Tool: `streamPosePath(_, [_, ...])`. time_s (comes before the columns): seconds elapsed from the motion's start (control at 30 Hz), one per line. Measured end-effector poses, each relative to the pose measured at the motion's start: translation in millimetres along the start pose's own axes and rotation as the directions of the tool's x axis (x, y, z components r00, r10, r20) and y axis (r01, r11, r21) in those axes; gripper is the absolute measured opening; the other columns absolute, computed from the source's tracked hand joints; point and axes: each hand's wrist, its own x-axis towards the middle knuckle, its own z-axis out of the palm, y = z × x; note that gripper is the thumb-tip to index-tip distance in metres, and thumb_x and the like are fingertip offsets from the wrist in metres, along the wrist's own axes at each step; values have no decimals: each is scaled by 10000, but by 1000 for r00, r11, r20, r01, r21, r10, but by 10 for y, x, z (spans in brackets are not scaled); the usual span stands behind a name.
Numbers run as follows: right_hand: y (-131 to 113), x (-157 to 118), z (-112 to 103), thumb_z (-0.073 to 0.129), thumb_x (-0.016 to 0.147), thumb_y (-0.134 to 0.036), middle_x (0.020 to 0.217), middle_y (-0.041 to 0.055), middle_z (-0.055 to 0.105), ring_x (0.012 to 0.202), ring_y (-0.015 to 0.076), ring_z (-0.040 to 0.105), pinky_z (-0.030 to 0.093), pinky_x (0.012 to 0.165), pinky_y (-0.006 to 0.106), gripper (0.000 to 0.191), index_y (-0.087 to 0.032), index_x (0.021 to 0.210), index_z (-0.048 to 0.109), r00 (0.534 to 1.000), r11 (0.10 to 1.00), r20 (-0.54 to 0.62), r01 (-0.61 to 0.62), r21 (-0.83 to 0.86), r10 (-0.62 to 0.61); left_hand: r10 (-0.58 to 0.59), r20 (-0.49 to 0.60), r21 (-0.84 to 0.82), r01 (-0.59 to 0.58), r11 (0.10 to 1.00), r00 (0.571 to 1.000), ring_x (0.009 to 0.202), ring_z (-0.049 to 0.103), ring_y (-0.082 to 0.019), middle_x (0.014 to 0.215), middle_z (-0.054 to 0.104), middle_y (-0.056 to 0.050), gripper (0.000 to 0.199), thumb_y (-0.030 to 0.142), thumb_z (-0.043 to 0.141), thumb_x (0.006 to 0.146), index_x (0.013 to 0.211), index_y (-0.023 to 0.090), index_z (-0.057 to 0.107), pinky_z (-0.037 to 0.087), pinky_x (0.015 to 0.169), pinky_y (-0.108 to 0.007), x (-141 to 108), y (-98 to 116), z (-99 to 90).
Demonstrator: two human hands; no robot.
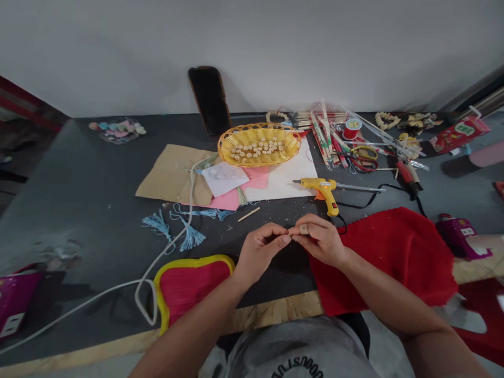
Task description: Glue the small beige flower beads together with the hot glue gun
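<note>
My left hand [263, 249] and my right hand [321, 239] meet at the fingertips above the dark table [118, 231]. Both are pinched around something small between them, too tiny to make out. Beyond the right hand lies a yellow glue gun [326, 191] with a clear stick in its back. A yellow woven basket [259, 159] holding several small pale flower-like pieces stands on papers farther back. Red felt [397, 257] spreads beneath and beside the right forearm. A short wooden stick [249, 214] rests in front of the papers.
A phone [209, 100] leans on the wall. Blue tassels [192, 237], a white cable [155, 262] and a yellow-edged red piece [195, 283] lie left. Scissors [364, 158], a red thread spool [352, 129], packaged sticks and a drink carton [460, 134] are at the back right.
</note>
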Motion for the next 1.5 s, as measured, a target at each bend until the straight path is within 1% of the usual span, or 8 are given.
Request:
streamPosePath(0.2, [8, 0, 1, 613, 891, -181, 852, 74, 681, 782, 145, 664, 583, 687, 251, 134, -187, 994, 699, 1000, 1000, -9, 4, -16, -4, 6, 3, -10, -6, 1000, 1000, 730, 576, -138, 781, 672, -27, 239, 390, 786, 701, 754, 162, 736, 458, 710, -242, 5, 5, -1])
streamPosePath(0.5, [26, -4, 3, 616, 890, -171, 836, 73, 685, 775, 145, 660, 581, 684, 253, 130, -185, 990, 697, 999, 999, -12, 33, -26, -33, 49, 15, 88, -50, 995, 999, 755, 581, -152, 796, 668, -37, 215, 379, 732, 770, 763, 164, 729, 458, 724, -250, -1, -9, -19])
streamPosePath(0.77, [45, -8, 12, 607, 898, -177, 817, 71, 683, 736, 142, 645, 565, 658, 260, 102, -183, 944, 697, 998, 996, 9, 55, -68, -54, 65, 16, 135, -66, 989, 998, 742, 571, -148, 784, 657, -30, 216, 383, 712, 785, 755, 169, 714, 450, 713, -247, 5, -10, -22])
streamPosePath(0.87, [49, -16, 24, 611, 897, -179, 821, 68, 683, 740, 142, 648, 568, 659, 258, 107, -188, 954, 700, 999, 996, -5, 50, -75, -51, 49, 14, 107, -50, 993, 999, 737, 567, -147, 776, 654, -30, 213, 376, 717, 780, 751, 165, 715, 447, 712, -247, 8, -17, -18])
streamPosePath(1.0, [45, -23, 34, 628, 882, -160, 850, 81, 687, 773, 149, 660, 579, 684, 263, 134, -175, 997, 694, 999, 997, -24, 45, -55, -47, 15, 5, 15, -15, 1000, 1000, 715, 549, -131, 759, 644, -16, 226, 384, 741, 754, 747, 161, 706, 436, 690, -234, 9, -33, -7])
streamPosePath(1.23, [22, -17, 4, 624, 874, -143, 896, 88, 688, 812, 153, 665, 586, 694, 261, 249, -186, 1117, 647, 999, 999, -13, 34, -42, -35, -11, -6, -77, 11, 997, 1000, 667, 517, -100, 714, 633, 5, 220, 365, 760, 743, 734, 153, 701, 404, 642, -210, 10, -45, 2])
streamPosePath(1.4, [26, -8, -4, 602, 872, -110, 867, 80, 680, 767, 150, 635, 557, 666, 273, 238, -191, 1084, 674, 996, 993, 18, 85, -80, -84, -27, -21, -58, 25, 998, 999, 644, 494, -103, 691, 630, -7, 259, 394, 753, 747, 776, 138, 723, 384, 612, -215, 16, -18, -1])
streamPosePath(1.5, [37, -2, 3, 604, 872, -99, 846, 69, 677, 738, 143, 615, 532, 642, 268, 241, -207, 1071, 688, 994, 990, 23, 105, -95, -103, -21, -35, -30, 20, 999, 999, 674, 512, -113, 730, 644, -19, 255, 387, 755, 742, 788, 137, 736, 391, 628, -218, 20, -17, -3])
